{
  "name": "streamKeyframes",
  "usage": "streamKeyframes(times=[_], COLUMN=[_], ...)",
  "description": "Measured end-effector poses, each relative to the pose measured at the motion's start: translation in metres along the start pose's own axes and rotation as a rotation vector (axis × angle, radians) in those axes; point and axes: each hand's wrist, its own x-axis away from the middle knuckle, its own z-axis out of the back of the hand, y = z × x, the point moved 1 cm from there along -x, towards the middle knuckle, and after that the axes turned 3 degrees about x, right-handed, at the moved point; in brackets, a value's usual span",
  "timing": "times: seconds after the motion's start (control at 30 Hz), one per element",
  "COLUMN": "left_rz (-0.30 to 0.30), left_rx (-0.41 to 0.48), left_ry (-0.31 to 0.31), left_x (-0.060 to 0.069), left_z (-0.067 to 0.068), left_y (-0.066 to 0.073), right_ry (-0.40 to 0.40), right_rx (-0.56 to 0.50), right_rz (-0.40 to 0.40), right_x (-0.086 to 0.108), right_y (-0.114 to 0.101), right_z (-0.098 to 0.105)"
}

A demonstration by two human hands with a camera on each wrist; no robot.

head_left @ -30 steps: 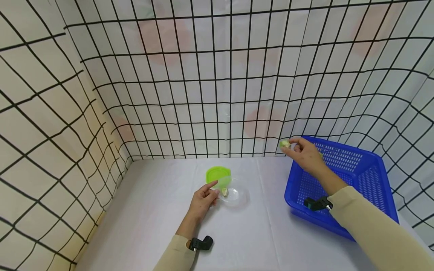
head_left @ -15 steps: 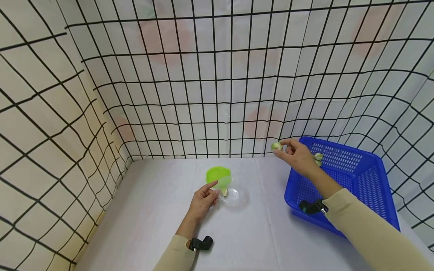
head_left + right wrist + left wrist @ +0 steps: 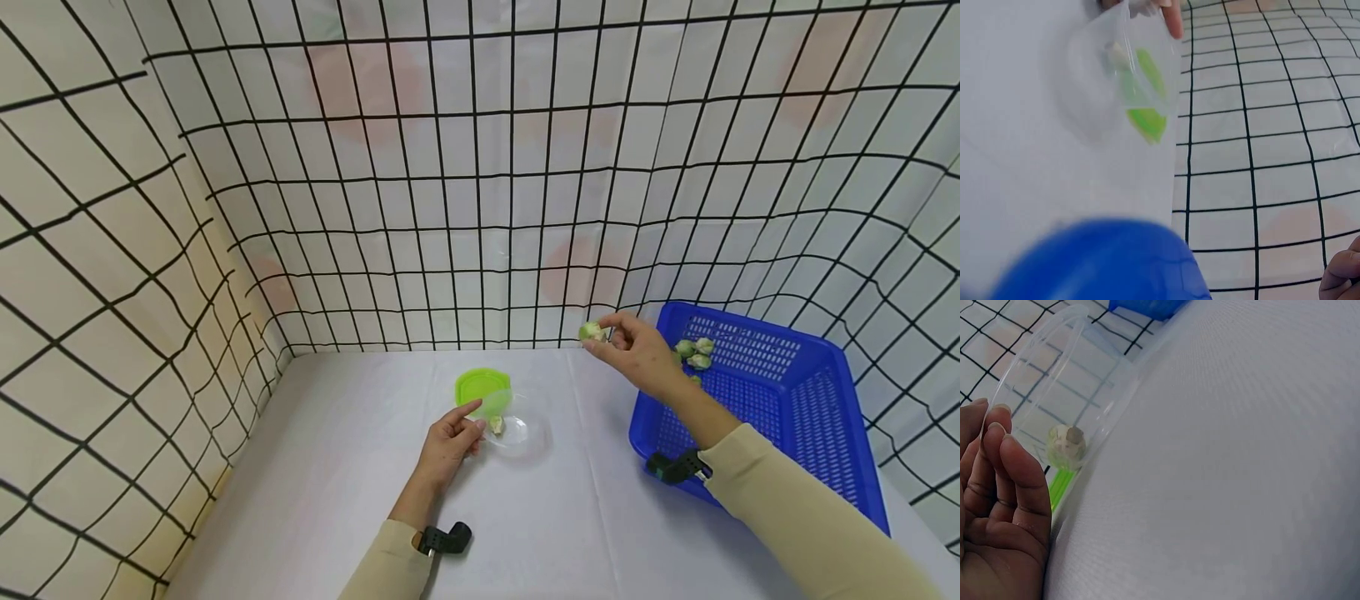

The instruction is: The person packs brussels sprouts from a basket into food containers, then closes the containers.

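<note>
A clear plastic container (image 3: 521, 435) lies tilted at the middle of the table, one pale green sprout (image 3: 497, 426) inside it. My left hand (image 3: 444, 450) pinches its rim between thumb and fingers; the left wrist view shows the container (image 3: 1079, 375) beside the fingertips of that hand (image 3: 1007, 506). My right hand (image 3: 643, 358) holds another sprout (image 3: 592, 332) between thumb and fingers, raised near the basket's left back corner. In the right wrist view only part of the right hand (image 3: 1342, 275) shows, at the edge, and its sprout is out of sight.
A blue basket (image 3: 825, 417) at the right holds several sprouts (image 3: 699, 362) in its back left corner. Behind the container lies a bright green lid (image 3: 480, 384). Black wire mesh (image 3: 510, 200) stands along the back and both sides of the white table (image 3: 330, 467).
My right hand has moved left with its sprout, away from above the basket, uncovering the sprouts in its corner. The left hand and the container have stayed still.
</note>
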Motion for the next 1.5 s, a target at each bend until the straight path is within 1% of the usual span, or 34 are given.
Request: streamKeyframes(times=[0.1,0.23,0.4,0.73,1.0,1.23,1.5], left_rz=[0.002,0.012,0.013,0.008,0.014,0.006,0.001], left_rx=[-0.001,0.004,-0.001,-0.018,-0.016,-0.007,-0.007], left_ry=[0.001,0.006,0.008,0.008,0.008,0.010,0.009], left_x=[0.000,0.001,0.001,0.001,0.001,0.001,0.001], left_z=[0.000,0.000,0.000,-0.001,0.000,0.000,0.000], left_y=[-0.001,0.000,0.001,0.001,0.000,-0.001,-0.001], right_ry=[-0.007,-0.017,-0.037,-0.063,-0.097,-0.137,-0.149], right_rx=[-0.036,-0.055,-0.075,-0.061,-0.125,-0.140,-0.122], right_rz=[0.011,0.023,0.007,-0.006,0.012,-0.037,-0.061], right_x=[0.001,0.003,0.006,0.009,0.012,0.016,0.022], right_y=[-0.001,-0.004,-0.011,-0.019,-0.023,-0.023,-0.020], right_z=[-0.005,-0.010,-0.016,-0.031,-0.048,-0.068,-0.085])
